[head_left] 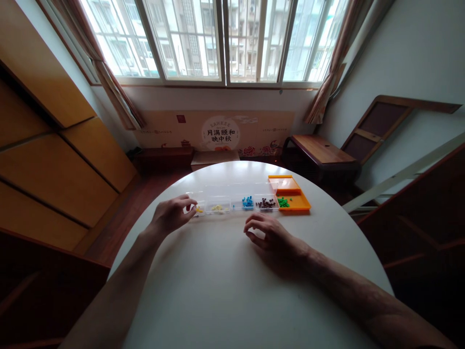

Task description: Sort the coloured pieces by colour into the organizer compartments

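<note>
My left hand [176, 212] is at the leftmost clear compartment, its thumb and fingertips brought close together over small yellow pieces [199, 210]. Whether a piece is between those fingertips is too small to tell. On the white table, in front of the compartments, my right hand [267, 231] rests with loosely curved fingers apart and nothing in them. A row of clear plastic compartments holds pale yellow pieces [218, 208], blue pieces [247, 201] and dark brown pieces [266, 203]. Green pieces [283, 201] lie in an orange tray [303, 199] at the right end.
The round white table [218, 291] fills the middle, its curved far edge just behind the compartments. Beyond it are a low wooden bench [323, 149], a printed cardboard panel [163, 127] and a window [189, 39]. Wooden cabinets [47, 169] stand at left.
</note>
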Available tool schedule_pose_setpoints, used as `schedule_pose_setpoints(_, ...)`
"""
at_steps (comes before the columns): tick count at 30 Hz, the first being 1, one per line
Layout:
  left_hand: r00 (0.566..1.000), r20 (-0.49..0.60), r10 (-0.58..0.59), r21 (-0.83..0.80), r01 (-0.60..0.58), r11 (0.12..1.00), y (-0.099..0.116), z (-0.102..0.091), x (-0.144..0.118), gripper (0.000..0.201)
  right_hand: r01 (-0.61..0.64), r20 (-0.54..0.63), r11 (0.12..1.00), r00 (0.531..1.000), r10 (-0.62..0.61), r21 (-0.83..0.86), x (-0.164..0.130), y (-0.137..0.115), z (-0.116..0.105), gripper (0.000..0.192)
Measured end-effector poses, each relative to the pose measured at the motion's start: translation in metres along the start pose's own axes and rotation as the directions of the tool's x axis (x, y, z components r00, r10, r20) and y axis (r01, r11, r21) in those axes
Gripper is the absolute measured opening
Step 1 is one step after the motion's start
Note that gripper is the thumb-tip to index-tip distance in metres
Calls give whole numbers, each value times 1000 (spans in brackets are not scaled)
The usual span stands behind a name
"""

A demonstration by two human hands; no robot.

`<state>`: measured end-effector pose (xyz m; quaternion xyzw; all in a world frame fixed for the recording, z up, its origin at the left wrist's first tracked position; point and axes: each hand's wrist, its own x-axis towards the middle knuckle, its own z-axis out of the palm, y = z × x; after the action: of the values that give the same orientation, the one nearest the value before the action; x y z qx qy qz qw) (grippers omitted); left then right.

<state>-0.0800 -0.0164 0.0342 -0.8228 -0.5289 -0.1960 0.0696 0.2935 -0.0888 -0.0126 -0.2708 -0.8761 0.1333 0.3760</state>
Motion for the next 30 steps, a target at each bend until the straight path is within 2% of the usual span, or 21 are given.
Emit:
schedule_pose_setpoints(5,1000,8,20,9,-20,1000,2,8,1,29,-4,-24,999,1000,5,34,0,1,-2,9)
schedule_pose_setpoints(8,998,-15,68,-1,-68,998,18,13,2,29,-1,-32,999,999,2,33,0,1,-4,9)
schedule_pose_setpoints(10,988,-38,148,-43,-150,988,35,16,2,29,-2,-26,1000,1000,3,19,0,2,-6,9)
schedule_pose_setpoints(12,962,-41,272,-134,-275,952,54,18,0,28,3,-15,1000,1000,-4,-27,1,3,-9,9)
schedule_pose_setpoints(16,863,-14,504,-345,-477,808,88,22,-5,22,56,25,987,998,-53,-149,1,8,-18,10)
schedule_pose_setpoints(19,819,18,574,-435,-511,742,100,29,-8,26,102,69,971,994,-89,-215,4,11,-24,11)
schedule_pose_setpoints(22,782,77,618,-488,-511,708,102,37,-8,42,124,133,960,987,-92,-251,5,12,-29,14)
schedule_pose_setpoints(25,766,94,636,-508,-513,692,101,41,-5,56,118,166,962,983,-78,-247,-1,12,-36,20)
schedule_pose_setpoints(30,754,94,651,-531,-515,673,102,45,0,58,9,113,978,993,15,-207,-25,16,-46,31)
